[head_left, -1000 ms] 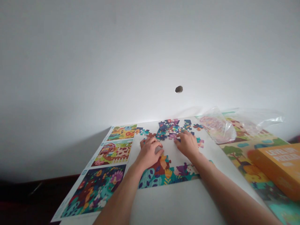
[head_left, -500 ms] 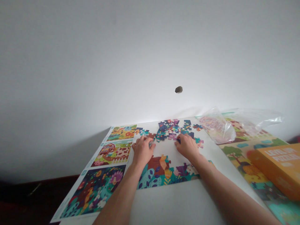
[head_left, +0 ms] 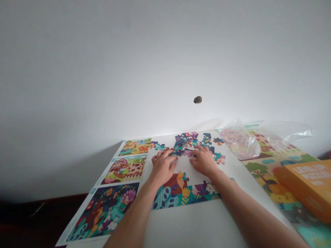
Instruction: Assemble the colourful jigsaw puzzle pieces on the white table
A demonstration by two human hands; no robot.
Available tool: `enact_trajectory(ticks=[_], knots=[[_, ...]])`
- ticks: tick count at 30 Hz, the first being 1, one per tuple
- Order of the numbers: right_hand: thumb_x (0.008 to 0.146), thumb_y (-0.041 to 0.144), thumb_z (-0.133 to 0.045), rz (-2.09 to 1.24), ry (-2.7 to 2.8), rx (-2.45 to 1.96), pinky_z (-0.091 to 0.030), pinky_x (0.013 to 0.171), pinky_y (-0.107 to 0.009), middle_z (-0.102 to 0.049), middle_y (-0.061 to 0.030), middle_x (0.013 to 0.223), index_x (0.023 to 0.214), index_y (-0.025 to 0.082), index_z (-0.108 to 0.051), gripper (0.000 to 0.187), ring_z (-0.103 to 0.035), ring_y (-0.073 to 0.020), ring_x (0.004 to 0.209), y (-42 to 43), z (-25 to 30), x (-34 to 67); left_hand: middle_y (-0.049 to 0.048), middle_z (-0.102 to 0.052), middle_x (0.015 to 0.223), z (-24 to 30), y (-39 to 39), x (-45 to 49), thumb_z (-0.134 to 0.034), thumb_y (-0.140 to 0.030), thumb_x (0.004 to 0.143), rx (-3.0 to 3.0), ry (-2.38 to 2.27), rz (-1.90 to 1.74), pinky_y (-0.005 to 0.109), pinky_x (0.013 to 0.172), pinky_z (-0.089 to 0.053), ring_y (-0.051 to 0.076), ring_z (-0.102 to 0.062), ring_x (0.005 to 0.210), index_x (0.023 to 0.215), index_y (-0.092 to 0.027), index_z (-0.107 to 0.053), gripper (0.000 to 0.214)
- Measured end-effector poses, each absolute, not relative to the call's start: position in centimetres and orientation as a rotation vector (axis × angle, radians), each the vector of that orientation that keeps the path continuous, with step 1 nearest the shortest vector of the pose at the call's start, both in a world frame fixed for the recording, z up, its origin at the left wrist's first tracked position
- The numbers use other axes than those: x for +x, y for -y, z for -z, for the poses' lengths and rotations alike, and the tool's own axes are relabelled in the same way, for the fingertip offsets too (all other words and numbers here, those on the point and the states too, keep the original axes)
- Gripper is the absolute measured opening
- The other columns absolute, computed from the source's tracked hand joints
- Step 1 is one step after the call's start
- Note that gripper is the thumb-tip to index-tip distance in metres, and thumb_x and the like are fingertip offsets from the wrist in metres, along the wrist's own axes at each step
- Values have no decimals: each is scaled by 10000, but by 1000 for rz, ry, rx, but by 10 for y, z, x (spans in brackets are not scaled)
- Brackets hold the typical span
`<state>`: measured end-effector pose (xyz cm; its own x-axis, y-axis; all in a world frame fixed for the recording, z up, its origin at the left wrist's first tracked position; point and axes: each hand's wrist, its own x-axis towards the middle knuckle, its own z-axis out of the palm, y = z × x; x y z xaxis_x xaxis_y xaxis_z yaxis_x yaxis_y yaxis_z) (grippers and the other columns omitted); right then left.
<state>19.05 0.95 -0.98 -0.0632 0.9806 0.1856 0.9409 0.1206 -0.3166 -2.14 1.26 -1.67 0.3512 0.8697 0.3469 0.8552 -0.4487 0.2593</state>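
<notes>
Jigsaw pieces (head_left: 186, 142) lie scattered across a white tabletop (head_left: 196, 224), most of them at twelve o'clock from the person's hands. Both hands are down, palms lowered and fingers spread and loosely curved. The left hand (head_left: 162, 168) reaches the near edge of the pieces, and the right hand (head_left: 204, 161) sits just beside it with its fingertips among them. I can't tell whether either one has hold of a piece. At six o'clock lies an assembled section of puzzle (head_left: 178, 194) showing leaves and flowers. A printed sheet of three puzzle pictures (head_left: 103, 210) lies at nine o'clock, a crumpled plastic bag (head_left: 240, 143) at two, and an orange box (head_left: 307, 186) at three, on a colourful printed mat (head_left: 269, 179).
</notes>
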Motion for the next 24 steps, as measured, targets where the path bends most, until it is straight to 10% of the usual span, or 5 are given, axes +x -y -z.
enact_trajectory(ticks=[5, 11, 24], knots=[[865, 223, -512, -194, 2113, -1778, -351, 912, -359, -651, -40, 1154, 1016, 258, -707, 250, -493, -248, 1091, -8, 10, 187, 3, -652, 1228, 18, -14, -22, -549, -215, 846, 2515, -1581, -700, 485, 961, -347, 281, -475, 1169, 996, -313, -715, 245], [882, 291, -550, -157, 2237, -1625, -315, 992, -414, -482, -1, 1435, 1302, 337, -561, 423, -405, -276, 1237, -4, 6, 183, -18, -696, 1142, 15, -14, -22, -517, -149, 841, 2556, -1459, -722, 458, 968, -359, 250, -495, 1129, 978, -300, -711, 281], [848, 360, -667, -186, 2187, -1560, -317, 959, -418, -629, -30, 1227, 970, 256, -668, 160, -486, -266, 1142, -12, 13, 182, 25, -642, 1260, 30, -18, -25, -442, 23, 730, 2531, -1401, -711, 493, 1071, -315, 272, -416, 1255, 1332, -248, -511, 664]])
